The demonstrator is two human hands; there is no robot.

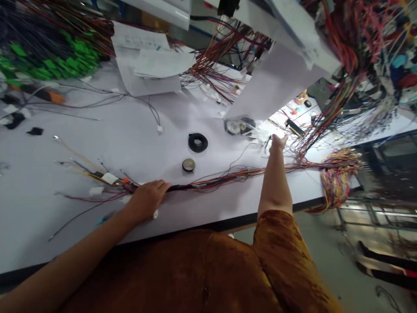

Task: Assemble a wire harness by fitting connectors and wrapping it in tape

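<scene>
My left hand (148, 200) is closed over a wire harness (211, 181) on the white table, at the start of its black-taped stretch. Loose ends with white connectors (110, 178) fan out to the left of that hand. My right arm reaches far forward, and my right hand (279, 141) is over the brightly lit part of the table, beside a clear plastic bag (262, 130). Its thumb and fingers look apart, though glare blurs them. A black tape roll (197, 142) and a smaller roll (188, 165) lie beyond the harness.
Papers (150, 61) hang at the back. Green connectors (48, 63) are heaped at the far left, near an orange-handled tool (54, 96). Hanging wire bundles (348, 56) crowd the right side, and coiled wires (339, 178) droop over the table's front edge.
</scene>
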